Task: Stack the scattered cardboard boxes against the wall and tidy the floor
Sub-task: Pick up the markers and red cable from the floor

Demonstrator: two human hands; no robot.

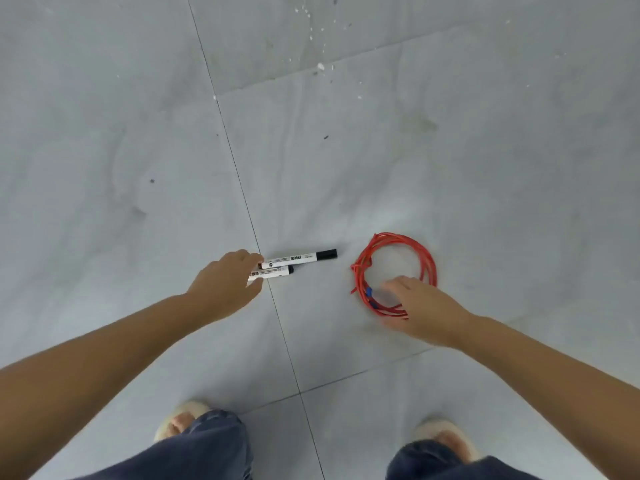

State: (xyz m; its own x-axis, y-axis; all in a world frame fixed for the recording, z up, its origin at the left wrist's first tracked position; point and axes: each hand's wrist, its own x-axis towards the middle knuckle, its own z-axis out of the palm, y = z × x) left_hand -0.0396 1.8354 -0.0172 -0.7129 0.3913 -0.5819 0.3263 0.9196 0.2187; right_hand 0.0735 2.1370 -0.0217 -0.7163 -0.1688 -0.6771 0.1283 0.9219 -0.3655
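Two white markers with black caps lie side by side on the grey tile floor, just right of a tile joint. My left hand reaches down to their left ends, thumb and fingers closing around the nearer marker's end and touching the farther one. A coil of red wire with a small blue piece lies flat on the floor to the right. My right hand lies over the coil's near side, with blurred fingers spread inside the ring. No cardboard boxes are in view.
Grey floor tiles with dark joints fill the view. White crumbs and specks are scattered at the top. My two feet in light slippers stand at the bottom edge.
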